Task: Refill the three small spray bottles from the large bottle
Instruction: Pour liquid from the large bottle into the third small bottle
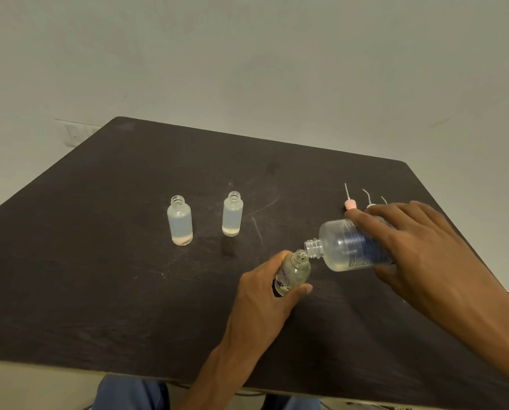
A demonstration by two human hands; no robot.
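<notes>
Head view showed the left hand [265, 288] with its fingers [302, 289] curled round a small clear spray bottle [295, 272], uncapped and tilted, held at the near middle of the dark table [99, 276]. The right hand [419, 250] gripped the large bottle [353, 247] from above, fingers wrapped over its labelled body, tipping it almost flat so its open neck met the small bottle's mouth. Only a little liquid showed pooled in the large bottle's low side, and I could not tell whether any was flowing. The likeliest failure from here was a spill: the two narrow mouths barely overlapped, so a slight drift of either hand, or a sudden gush if the large bottle were tipped further, would send liquid down the small bottle's side onto the table. Overfilling was also possible, since the left hand covered much of the small bottle and hid its level. Counted, there were three small bottles: the one in hand and two frosted ones, a left frosted bottle [179, 221] and a right frosted bottle [232, 214], standing upright and uncapped, well apart from the hands, toward the far left. There was one large bottle. Three spray tops with dip tubes appeared at the far right, a pink spray top [350, 205] clearest, the others partly hidden behind the right hand.
</notes>
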